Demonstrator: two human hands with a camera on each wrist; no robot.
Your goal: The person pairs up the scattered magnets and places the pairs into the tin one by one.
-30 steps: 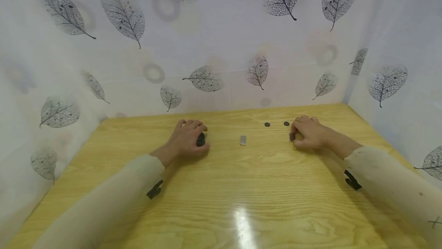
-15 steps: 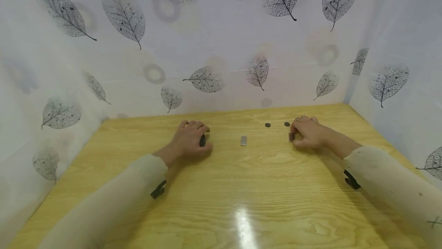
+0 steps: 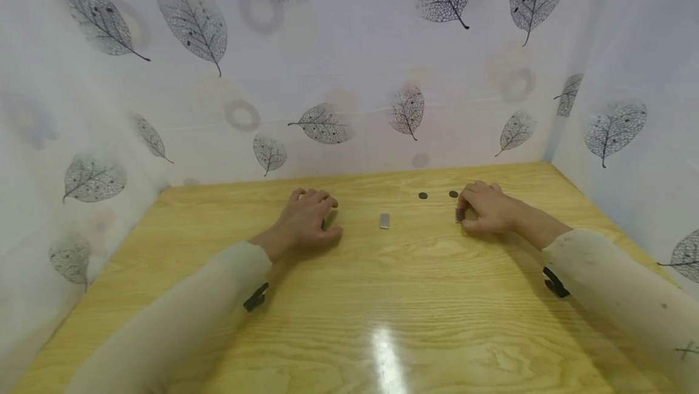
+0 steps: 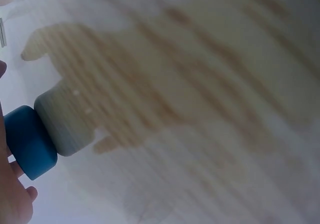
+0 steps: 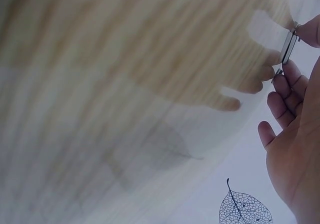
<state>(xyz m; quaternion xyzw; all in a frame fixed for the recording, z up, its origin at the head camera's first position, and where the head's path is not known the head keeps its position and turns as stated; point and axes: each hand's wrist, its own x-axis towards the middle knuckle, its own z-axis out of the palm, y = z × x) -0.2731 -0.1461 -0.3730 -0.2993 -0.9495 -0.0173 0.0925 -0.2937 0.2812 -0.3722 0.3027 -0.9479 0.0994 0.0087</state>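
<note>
My left hand (image 3: 308,219) curls its fingers and thumb around a short blue cylinder (image 4: 31,141) at the left of the table; in the head view only a dark sliver of it shows. In the left wrist view it sits over its own reflection in the glossy tabletop. At the right, my right hand (image 3: 488,209) pinches a small flat metal piece (image 5: 288,45) between thumb and fingertips. A similar silver rectangle (image 3: 384,221) lies on the table between the hands. Just beyond the right fingers are two dark round discs (image 3: 423,195).
The wooden table (image 3: 338,297) has a shiny surface with a bright light reflection near the front. A white leaf-patterned curtain (image 3: 349,60) stands along the back edge and both sides.
My left hand has shifted slightly to the right, turning so that less of the cylinder shows. The right hand stays in place with the metal piece.
</note>
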